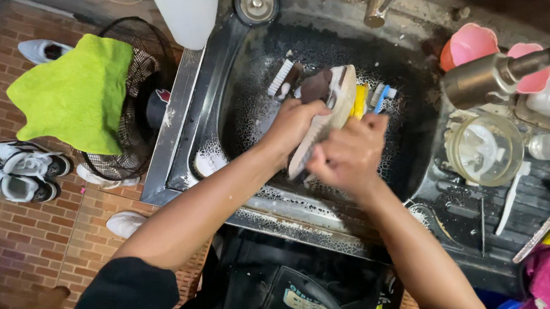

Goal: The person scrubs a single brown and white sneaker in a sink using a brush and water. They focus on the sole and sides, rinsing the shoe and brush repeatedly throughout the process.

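Brown suede, off-white rubber sole: the low sneaker was what I saw in hand, held sole-side toward the camera and tilted over the middle of the black sink basin. Left hand was wrapped around its side, fingers closed on the shoe, presumably to brace it. Right hand was fisted against the lower sole edge; fingers curled shut, but I couldn't tell what they gripped, if anything, since the hand hid it. Holding it over the basin looked like a way to keep runoff and suds inside.

Behind the shoe, lying in the basin: a white-bristled scrub brush, a yellow brush, and a blue-and-white toothbrush. All within easy reach, none touched.

Basin walls were coated in soap foam. A metal drain plug sat on the rim above; a brass-coloured tap spout hung in from the right. On the wet drainboard at right: a clear round plastic lid and a white toothbrush.

Left of the sink, a lime-green cloth draped over a black wire-mesh basket. Red brick floor below, with white sneakers lined up on it.
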